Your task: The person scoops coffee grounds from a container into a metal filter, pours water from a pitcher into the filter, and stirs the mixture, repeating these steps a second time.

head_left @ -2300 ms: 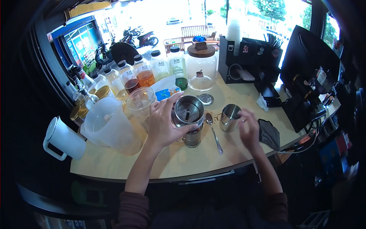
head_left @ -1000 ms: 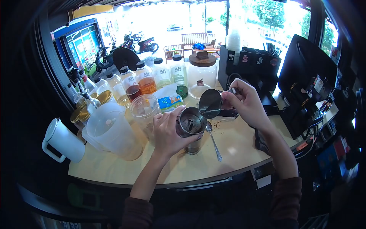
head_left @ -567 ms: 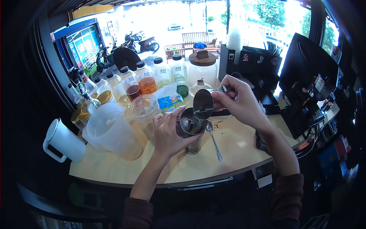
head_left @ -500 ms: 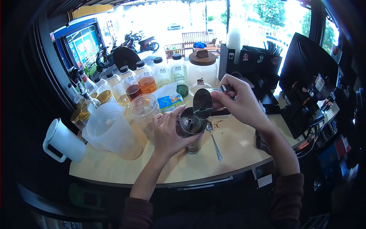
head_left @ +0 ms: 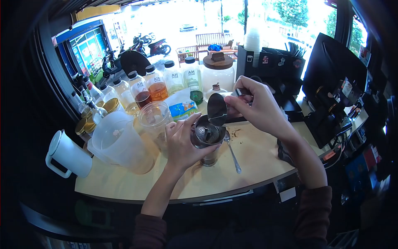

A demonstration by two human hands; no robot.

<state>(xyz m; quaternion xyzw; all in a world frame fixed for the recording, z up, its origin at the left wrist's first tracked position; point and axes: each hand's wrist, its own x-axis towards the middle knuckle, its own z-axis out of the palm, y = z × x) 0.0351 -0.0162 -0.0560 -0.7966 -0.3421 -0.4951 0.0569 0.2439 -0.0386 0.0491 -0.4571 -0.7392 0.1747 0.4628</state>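
My left hand [head_left: 182, 139] wraps around the upper part of a round metal vessel [head_left: 202, 143], thumb and fingers spread along its sides. Inside its open mouth shows a perforated metal piece [head_left: 203, 132]. The vessel's narrower lower part [head_left: 209, 159] reaches down toward the counter. My right hand [head_left: 253, 99] is closed around the handle of a rounded dark metal piece [head_left: 217, 110], which stands tilted right over the vessel's rim; whether it is a lid or a small cup, I cannot tell. A spoon [head_left: 233, 154] lies just right of the vessel.
Left of my hand stand a clear plastic jar [head_left: 155, 116], a large translucent pitcher [head_left: 120, 141] and a white jug [head_left: 68, 153]. Bottles [head_left: 157, 89] line the back beside a wooden-lidded jar [head_left: 218, 72]. Dark crumbs [head_left: 236, 133] dot the counter [head_left: 265, 162]; a monitor [head_left: 335, 79] stands right.
The rounded metal piece has tilted and shifted slightly left with my right hand. My left hand keeps its hold on the vessel. The whole view has moved a little.
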